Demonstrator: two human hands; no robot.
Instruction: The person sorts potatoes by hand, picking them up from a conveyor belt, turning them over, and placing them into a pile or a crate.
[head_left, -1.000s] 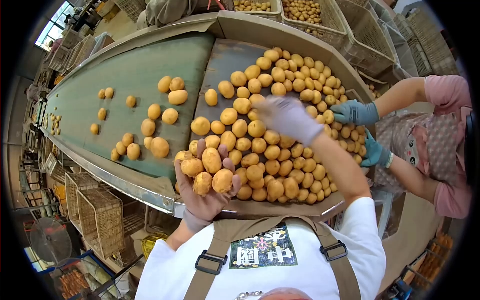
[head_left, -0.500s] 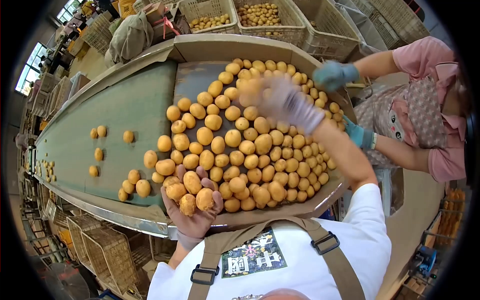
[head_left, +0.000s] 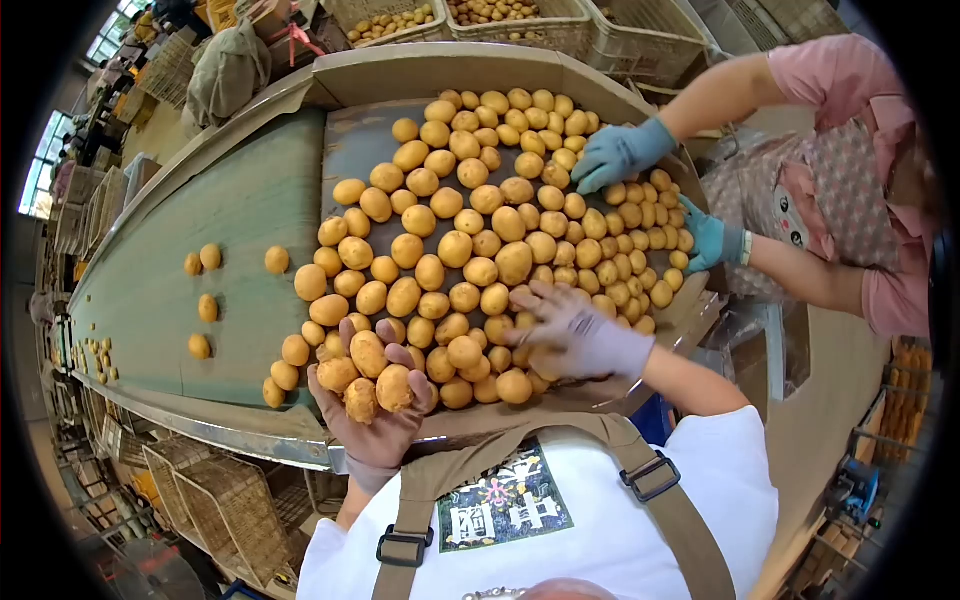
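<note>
Many round yellow potatoes (head_left: 514, 262) lie spread over the grey sorting surface beside a green conveyor belt (head_left: 230, 240). My left hand (head_left: 375, 420), in a dirty glove, is palm up at the near edge, its fingers curled round several potatoes (head_left: 368, 352), some with rough brown skin. To its right, my right hand (head_left: 580, 335), in a pale glove, rests palm down over the near potatoes with its fingers spread, and no potato shows in its grip.
Across at the right, a co-worker's blue-gloved hands (head_left: 625, 155) touch the far potatoes. Plastic crates (head_left: 645, 50) stand behind the raised rim (head_left: 450, 62). More crates (head_left: 225, 510) are below the belt at the left. A few potatoes ride on the belt.
My right hand has come from the far part of the pile to the near side. The co-worker's upper hand has reached in onto the potatoes. My left hand still holds its potatoes.
</note>
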